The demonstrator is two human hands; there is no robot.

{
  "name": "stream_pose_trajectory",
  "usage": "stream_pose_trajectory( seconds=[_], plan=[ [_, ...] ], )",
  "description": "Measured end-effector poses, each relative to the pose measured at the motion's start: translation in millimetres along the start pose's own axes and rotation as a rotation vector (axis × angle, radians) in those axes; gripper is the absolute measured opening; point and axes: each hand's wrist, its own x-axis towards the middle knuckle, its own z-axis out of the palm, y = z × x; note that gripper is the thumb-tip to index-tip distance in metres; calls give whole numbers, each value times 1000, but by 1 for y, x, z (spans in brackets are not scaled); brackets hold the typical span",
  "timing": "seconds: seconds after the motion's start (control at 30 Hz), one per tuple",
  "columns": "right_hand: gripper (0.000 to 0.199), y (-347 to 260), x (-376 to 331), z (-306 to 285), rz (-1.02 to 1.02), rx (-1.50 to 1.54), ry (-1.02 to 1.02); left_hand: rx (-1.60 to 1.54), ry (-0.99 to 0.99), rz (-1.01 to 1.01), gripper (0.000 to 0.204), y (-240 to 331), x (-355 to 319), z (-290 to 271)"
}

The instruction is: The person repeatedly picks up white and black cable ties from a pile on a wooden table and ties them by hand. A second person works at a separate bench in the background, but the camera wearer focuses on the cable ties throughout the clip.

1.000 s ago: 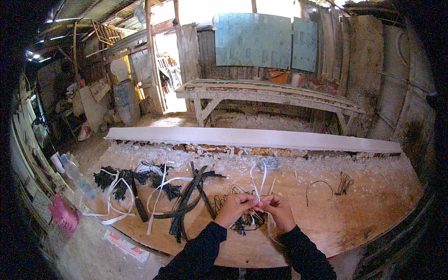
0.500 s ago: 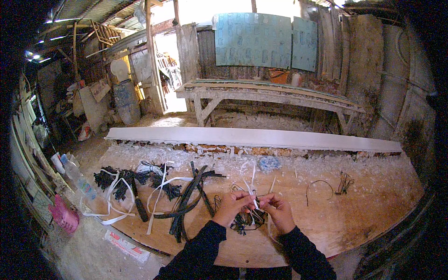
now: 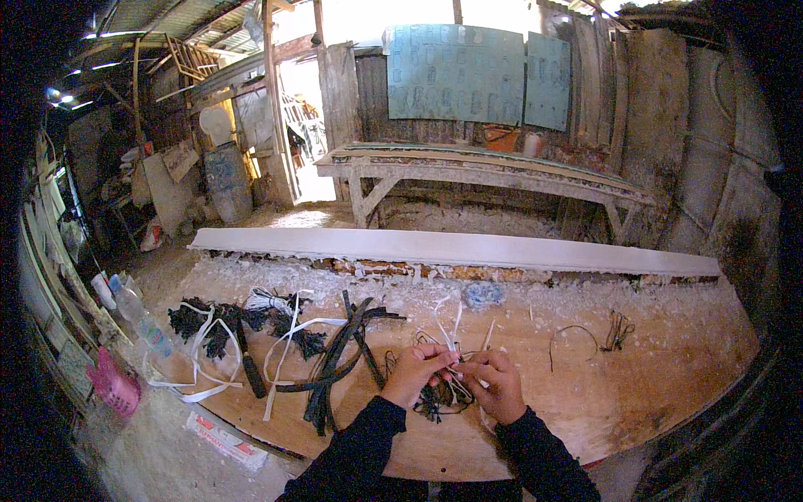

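Observation:
A thin white strip (image 3: 457,318) is pinched between my two hands, its loose ends rising above the fingertips. My left hand (image 3: 416,375) is closed on it from the left side. From the right, my right hand (image 3: 493,385) is closed too, fingertips meeting the strip close to the left fingers. Beneath both hands lies a tangled bundle of dark cords (image 3: 431,407) with some pale strands, partly covered by the fingers. Left of my left hand are long black strips (image 3: 322,393) and a dark-handled tool (image 3: 251,372).
Black tied cord bundles (image 3: 205,326) and white strips (image 3: 201,356) lie on the wooden board (image 3: 585,410) at left. Thin dark wires (image 3: 617,330) lie right, a bluish crumpled lump (image 3: 483,293) behind. A long white board (image 3: 452,247) borders the far edge. A bench (image 3: 493,171) stands beyond.
My right hand has turned inward, its fingers curling closer to my left fingertips. The white strip's upper ends have shifted and spread into a loop shape. My left hand stays nearly in place.

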Motion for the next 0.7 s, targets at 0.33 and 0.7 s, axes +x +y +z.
stream_pose_trajectory(
  seconds=[0.33,0.7],
  plan=[
    [20,-4,-1,2,11,-90,53,8,-13,16,16,-2,-1,3],
    [8,-7,0,6,617,648,174,28,-1,152,14,-7,1,5]
  ],
)
